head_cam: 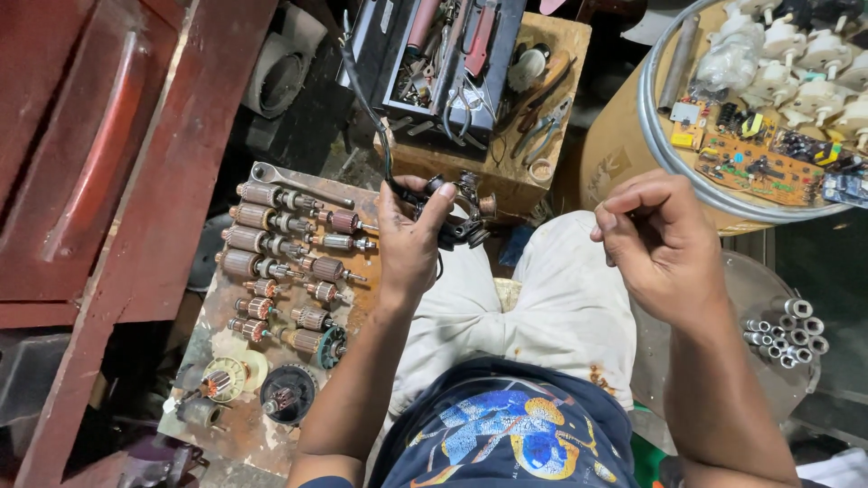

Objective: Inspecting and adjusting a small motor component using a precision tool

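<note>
Best w/ left hand (411, 237) fingers clamped firm on the motor part (459, 210), right hand (665, 242) fingers pinched together, feeding slow & steady.

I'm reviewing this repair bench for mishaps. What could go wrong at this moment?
The small black motor part with copper windings is held in the left hand alone, over the lap; it might slip and fall. Its black cable trails up past the open metal toolbox and might snag there.
</note>
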